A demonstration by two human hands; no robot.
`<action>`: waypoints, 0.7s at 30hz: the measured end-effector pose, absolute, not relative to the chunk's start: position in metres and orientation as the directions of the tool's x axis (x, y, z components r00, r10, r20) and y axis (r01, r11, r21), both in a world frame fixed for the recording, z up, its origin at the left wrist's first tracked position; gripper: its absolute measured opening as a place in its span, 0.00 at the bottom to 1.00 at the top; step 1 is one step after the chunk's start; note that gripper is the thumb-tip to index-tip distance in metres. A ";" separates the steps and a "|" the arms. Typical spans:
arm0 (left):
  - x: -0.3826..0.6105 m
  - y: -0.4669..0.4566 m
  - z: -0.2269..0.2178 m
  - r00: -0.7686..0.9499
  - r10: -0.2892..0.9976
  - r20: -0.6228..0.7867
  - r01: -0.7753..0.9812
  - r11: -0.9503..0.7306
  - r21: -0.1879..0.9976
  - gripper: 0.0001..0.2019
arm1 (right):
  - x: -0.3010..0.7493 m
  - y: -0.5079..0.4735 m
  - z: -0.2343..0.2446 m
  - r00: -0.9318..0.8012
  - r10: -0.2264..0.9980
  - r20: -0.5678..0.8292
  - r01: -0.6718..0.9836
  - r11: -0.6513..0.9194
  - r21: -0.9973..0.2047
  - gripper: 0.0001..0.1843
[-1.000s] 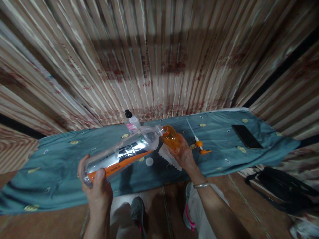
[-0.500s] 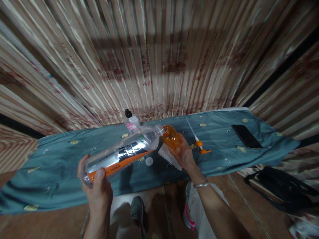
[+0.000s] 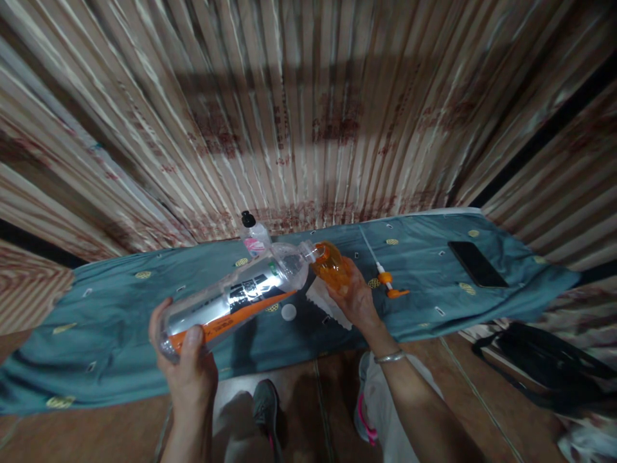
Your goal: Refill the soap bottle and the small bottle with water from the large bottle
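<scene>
The left hand (image 3: 187, 360) has its fingers clamped round the base of the clear bottle (image 3: 231, 301); the right hand's (image 3: 357, 299) fingers wrap the orange bottle (image 3: 330, 262). The 2 mouths meet above the tabletop (image 3: 120, 328), the clear bottle lying towards 8 o'clock from the orange one, the pump (image 3: 385, 278) between 3 and 4. The clear bottle looks thin-walled, likely easily dented: support base and label lightly. The orange one seems stiffer, perhaps slick; grip its round body.
</scene>
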State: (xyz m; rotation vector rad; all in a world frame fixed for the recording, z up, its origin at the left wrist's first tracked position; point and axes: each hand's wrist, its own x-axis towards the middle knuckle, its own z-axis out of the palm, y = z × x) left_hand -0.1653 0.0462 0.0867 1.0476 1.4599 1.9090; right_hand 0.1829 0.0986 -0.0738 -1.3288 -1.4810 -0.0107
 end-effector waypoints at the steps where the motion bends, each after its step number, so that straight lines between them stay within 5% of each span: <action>1: -0.166 0.046 0.086 -0.569 0.775 0.275 0.066 -0.291 0.955 0.45 | 0.183 0.098 -0.073 0.217 0.706 0.675 0.700 0.369 -0.611 0.51; 21: -0.160 0.049 0.089 -0.605 0.749 0.271 0.015 -0.330 0.944 0.45 | 0.184 0.096 -0.066 0.229 0.736 0.637 0.694 0.336 -0.637 0.49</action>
